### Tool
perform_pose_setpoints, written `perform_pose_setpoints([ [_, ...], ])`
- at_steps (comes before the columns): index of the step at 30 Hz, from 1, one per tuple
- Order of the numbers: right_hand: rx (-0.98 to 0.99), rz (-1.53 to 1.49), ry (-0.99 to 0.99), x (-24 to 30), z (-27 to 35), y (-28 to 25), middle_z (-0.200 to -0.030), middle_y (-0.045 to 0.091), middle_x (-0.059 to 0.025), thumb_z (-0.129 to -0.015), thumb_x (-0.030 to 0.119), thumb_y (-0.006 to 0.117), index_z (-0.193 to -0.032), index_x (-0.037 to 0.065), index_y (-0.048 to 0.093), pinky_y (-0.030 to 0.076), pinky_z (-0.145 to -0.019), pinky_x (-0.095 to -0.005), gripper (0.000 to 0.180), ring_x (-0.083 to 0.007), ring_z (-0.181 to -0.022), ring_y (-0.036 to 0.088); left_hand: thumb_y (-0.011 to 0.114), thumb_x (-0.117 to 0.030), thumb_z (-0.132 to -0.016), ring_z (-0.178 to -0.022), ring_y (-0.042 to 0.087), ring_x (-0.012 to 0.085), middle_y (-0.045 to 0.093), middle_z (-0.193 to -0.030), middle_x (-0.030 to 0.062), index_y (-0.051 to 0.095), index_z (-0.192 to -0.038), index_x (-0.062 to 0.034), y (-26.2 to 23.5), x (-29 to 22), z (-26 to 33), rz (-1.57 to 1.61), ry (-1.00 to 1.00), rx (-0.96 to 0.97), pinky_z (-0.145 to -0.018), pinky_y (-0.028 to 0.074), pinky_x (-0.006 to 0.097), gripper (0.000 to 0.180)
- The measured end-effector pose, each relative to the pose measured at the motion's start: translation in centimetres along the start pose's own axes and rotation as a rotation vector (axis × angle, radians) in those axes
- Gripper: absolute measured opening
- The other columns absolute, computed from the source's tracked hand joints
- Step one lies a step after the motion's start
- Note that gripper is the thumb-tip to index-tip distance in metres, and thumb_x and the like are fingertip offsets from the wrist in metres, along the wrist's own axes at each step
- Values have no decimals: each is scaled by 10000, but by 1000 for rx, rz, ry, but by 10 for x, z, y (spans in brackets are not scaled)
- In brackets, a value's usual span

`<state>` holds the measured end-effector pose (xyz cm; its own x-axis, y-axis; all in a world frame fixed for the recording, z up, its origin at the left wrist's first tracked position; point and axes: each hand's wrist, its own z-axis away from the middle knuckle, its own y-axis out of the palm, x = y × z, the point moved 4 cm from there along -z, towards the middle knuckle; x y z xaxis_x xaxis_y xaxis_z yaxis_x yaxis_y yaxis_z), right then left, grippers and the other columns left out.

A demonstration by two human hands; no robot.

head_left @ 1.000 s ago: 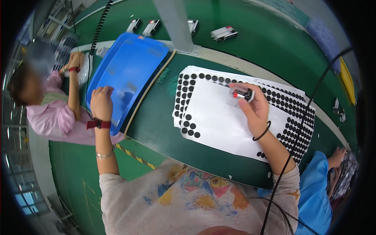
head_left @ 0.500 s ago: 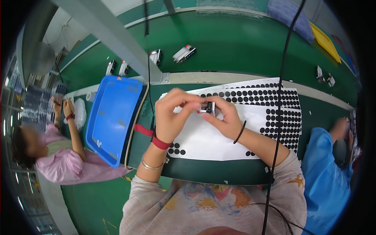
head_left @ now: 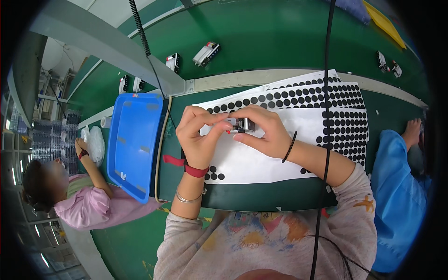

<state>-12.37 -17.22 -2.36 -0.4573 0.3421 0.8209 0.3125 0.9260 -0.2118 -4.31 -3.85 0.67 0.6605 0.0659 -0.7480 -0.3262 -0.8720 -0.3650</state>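
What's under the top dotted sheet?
More white dotted sheets jut past the far edge of the top sheet. The rest, including how many, is hidden beneath it.

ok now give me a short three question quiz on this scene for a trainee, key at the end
1. Multiple choice: In the picture, where is the blue tray relative to the dotted sheets?
a) to their left
b) to their right
c) on top of them

2. True or false: The right hand holds the small black-and-silver device above the sheets.

3. Fill in the blank: The wristband next to the left hand is ____ in colour.

Key:
1. a
2. True
3. red
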Motion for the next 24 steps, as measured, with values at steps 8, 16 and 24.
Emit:
perform_pose_setpoints([
  [8,11,13,-3,0,0,2,-851,593,-88,-737,190,681,-1017,57,581,438,-668,-331,326,-245,-774,552,751,-48,-604,-636,451,147,501,-637,22,671,-700,-34,2,-8,1,-25,-21,-2,-561,361,263,126],
  [16,55,10,-27,-3,0,3,-880,584,-101,-750,187,667,-1029,57,557,433,-688,-343,326,-267,-792,552,668,-81,-744,-706,457,128,494,-760,8,554,-800,-27,15,4,5,433,-335,117,-647,372,244,138],
  [24,156,-72,60,-11,2,11,-919,562,-119,-775,188,652,-1054,65,467,427,-712,-357,357,-300,-821,557,625,-152,-782,-892,411,94,426,-933,-8,460,-990,-85,28,16,10,921,-709,323,-826,309,230,273],
])
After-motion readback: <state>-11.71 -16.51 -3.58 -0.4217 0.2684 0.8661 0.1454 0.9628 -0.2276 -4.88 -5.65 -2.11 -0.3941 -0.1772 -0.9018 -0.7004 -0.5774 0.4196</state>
